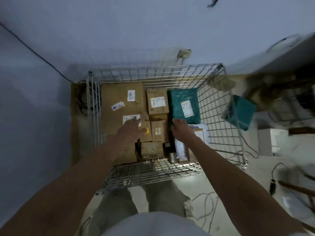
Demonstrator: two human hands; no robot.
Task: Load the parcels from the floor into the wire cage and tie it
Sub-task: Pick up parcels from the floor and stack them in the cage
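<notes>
I look straight down into a wire cage (219, 116) that holds several parcels. A large cardboard box (119, 106) fills its left side, and smaller cardboard boxes (157, 101) sit in the middle. A green bag parcel (185, 102) lies at the back right, with white flat parcels (199, 132) in front of it. My left hand (130, 129) hovers flat with fingers spread over the large box's near edge. My right hand (179, 127) touches the near edge of the green bag parcel; whether its fingers grip is hidden. Another green parcel (240, 112) lies outside the cage, to the right.
The cage stands in a corner of bluish walls (34, 116). A white box (272, 142) and blurred furniture sit on the floor to the right. Loose cables (209, 201) trail over the pale floor near my legs. Black cables (83, 99) hang behind the cage's left side.
</notes>
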